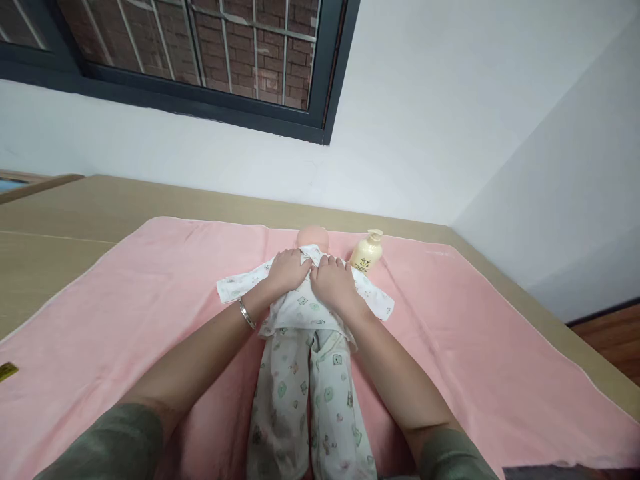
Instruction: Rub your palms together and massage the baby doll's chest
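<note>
A baby doll [313, 237] lies stretched out with its bare head at the far end. It wears a white printed top [304, 308] and matching loose trousers [333, 393]. Both sleeves spread out to the sides. My left hand [289, 270] rests flat on the left part of the upper body, fingers stretched out. On the right part lies my right hand [334, 283], also flat, its fingertips near the collar. The two hands almost meet in the middle and hide part of the top. A silver bangle [246, 313] circles my left wrist.
A cream pump bottle [367, 252] stands just beyond the right sleeve. Beneath everything, a pink blanket [460, 360] covers much of the wooden table [65, 207]. A yellow label [7, 371] shows at the left edge. Behind rise a white wall [410, 120] and a barred window [210, 47].
</note>
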Demonstrator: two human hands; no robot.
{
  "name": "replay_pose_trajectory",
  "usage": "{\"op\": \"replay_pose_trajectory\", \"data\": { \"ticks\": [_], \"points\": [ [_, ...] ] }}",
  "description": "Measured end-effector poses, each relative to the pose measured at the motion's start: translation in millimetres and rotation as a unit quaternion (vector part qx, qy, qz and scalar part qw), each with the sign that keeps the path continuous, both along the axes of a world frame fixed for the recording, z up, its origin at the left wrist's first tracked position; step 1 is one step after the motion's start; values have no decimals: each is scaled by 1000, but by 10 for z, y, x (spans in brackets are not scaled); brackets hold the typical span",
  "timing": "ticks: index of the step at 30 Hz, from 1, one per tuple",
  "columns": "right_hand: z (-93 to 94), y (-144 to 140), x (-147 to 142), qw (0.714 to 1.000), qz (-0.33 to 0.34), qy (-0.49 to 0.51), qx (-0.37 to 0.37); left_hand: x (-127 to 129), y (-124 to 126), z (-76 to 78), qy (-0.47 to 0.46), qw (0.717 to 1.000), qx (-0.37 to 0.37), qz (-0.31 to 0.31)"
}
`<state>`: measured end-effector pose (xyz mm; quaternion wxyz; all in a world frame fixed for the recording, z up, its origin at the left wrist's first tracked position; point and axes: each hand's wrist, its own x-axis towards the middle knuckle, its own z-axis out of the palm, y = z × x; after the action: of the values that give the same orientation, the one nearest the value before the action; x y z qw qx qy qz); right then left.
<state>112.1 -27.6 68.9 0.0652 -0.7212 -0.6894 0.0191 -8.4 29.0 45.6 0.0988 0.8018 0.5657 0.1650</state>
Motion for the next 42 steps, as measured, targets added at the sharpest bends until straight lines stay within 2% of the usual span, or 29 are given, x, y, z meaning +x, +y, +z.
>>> {"op": "replay_pose_trajectory", "data": {
  "ticks": [9,13,18,21,24,26,29,32,37,42],
  "points": [
    [-79,289,311,995,11,97,-14,136,-324,-44,61,993,99,21],
    [-67,218,221,997,5,71,6,85,-209,-23,26,998,63,15],
    [-15,6,12,999,7,-11,36,-45,-2,26,-22,1000,-15,2],
    [9,-5,40,999,28,-9,32,-108,22,72,-28,999,-30,-30],
    [51,59,178,998,42,41,-4,-152,-10,160,-32,997,-47,-58],
    [89,87,243,998,24,57,-22,-171,-46,240,-24,997,-61,-50],
    [119,69,208,998,13,46,47,-197,-105,369,-23,997,-61,-30],
    [72,19,68,988,70,44,132,-237,-161,484,-53,998,-36,-23],
    [-23,-16,-35,987,125,54,80,-332,-282,665,-79,997,6,-3],
    [-19,-1,-1,982,119,62,130,-351,-481,842,-104,994,18,-20]
  ]
}}
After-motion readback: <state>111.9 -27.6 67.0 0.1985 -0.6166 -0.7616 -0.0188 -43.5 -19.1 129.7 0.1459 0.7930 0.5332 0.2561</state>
